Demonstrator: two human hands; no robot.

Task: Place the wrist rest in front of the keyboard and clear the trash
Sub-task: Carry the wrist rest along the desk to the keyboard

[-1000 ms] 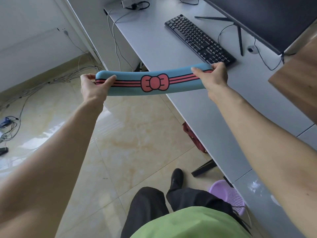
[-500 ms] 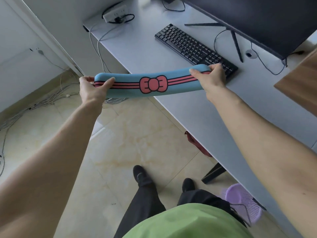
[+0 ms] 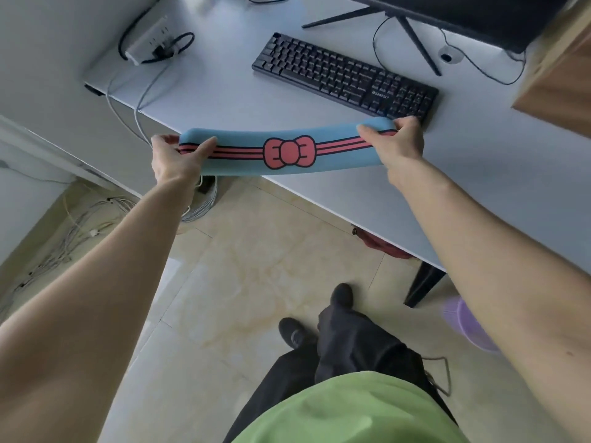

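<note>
Placing step: both hands, left hand (image 3: 175,161) and right hand (image 3: 399,145), grip the wrist rest (image 3: 281,150) ends over the worktop (image 3: 224,91) front edge; next, lower it parallel before the keyboard (image 3: 345,75).

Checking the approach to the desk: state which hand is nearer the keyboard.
Right. The right hand grips the wrist rest at its end by the keyboard's near right corner; the left hand grips the other end, off the desk edge.

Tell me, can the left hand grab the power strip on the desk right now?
Probably not yet. The left hand is closed on one end of the blue wrist rest, so it is busy, and the power strip lies at the desk's far corner, beyond it.
</note>
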